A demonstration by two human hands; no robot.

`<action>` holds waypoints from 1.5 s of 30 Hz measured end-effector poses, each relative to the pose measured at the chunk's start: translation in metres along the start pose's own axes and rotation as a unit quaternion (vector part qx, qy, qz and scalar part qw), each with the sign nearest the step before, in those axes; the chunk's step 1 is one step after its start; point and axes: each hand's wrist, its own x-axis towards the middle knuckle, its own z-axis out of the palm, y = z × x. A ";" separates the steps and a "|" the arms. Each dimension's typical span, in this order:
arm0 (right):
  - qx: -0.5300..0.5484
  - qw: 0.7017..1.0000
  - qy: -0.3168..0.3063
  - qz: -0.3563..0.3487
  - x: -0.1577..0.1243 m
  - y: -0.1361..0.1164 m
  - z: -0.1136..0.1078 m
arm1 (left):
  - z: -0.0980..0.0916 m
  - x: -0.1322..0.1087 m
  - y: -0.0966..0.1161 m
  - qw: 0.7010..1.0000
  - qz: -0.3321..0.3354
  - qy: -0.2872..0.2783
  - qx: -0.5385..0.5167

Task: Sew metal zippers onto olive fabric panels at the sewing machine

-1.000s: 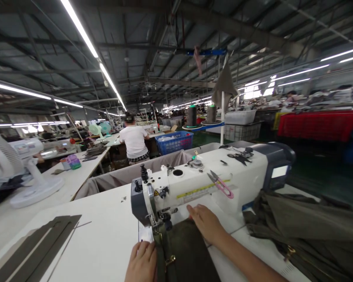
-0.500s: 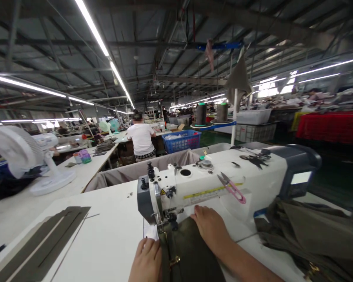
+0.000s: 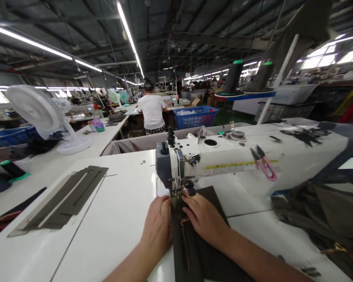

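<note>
Dark olive fabric (image 3: 200, 250) with a brass zipper (image 3: 184, 235) lies under the needle area of a white sewing machine (image 3: 223, 156). My left hand (image 3: 157, 219) rests at the fabric's left edge, close to the presser foot, its fingers together and pointing forward. On top of the fabric, to the right of the zipper, my right hand (image 3: 204, 219) lies palm down with its fingers spread a little near the foot. Pink-handled snips (image 3: 264, 163) lie on the machine arm. The tips of my left fingers are partly hidden beside the foot.
Flat olive pieces (image 3: 67, 196) lie on the table at left, with a white fan (image 3: 41, 113) behind. More olive fabric (image 3: 320, 219) is heaped at right. Thread cones (image 3: 233, 78), a blue basket (image 3: 195, 117) and a person in white (image 3: 153, 109) are beyond the machine.
The view has tilted down and turned. My left hand has moved forward to the foot. My right hand has shifted from the fabric's far edge to near the zipper. The fabric lies further forward.
</note>
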 end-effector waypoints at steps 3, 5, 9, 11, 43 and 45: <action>0.024 0.999 -0.046 -0.011 -0.005 -0.009 0.012 | 0.009 -0.003 -0.010 0.998 0.058 0.003 -0.011; 0.027 0.997 -0.065 -0.003 -0.007 -0.009 0.015 | 0.012 -0.003 -0.014 0.996 0.087 -0.002 -0.014; 0.025 0.996 -0.082 -0.008 -0.005 -0.007 0.011 | 0.010 0.002 -0.017 0.992 0.122 -0.015 -0.010; 0.017 0.996 -0.091 -0.008 -0.004 -0.010 0.009 | 0.007 0.005 -0.017 0.990 0.136 -0.030 -0.005; 0.026 0.995 -0.080 -0.054 -0.006 -0.007 -0.009 | 0.003 0.005 -0.010 0.994 0.088 -0.056 -0.027; 0.023 0.997 -0.069 -0.039 -0.018 -0.022 -0.018 | 0.001 -0.003 -0.007 0.995 0.087 -0.051 -0.024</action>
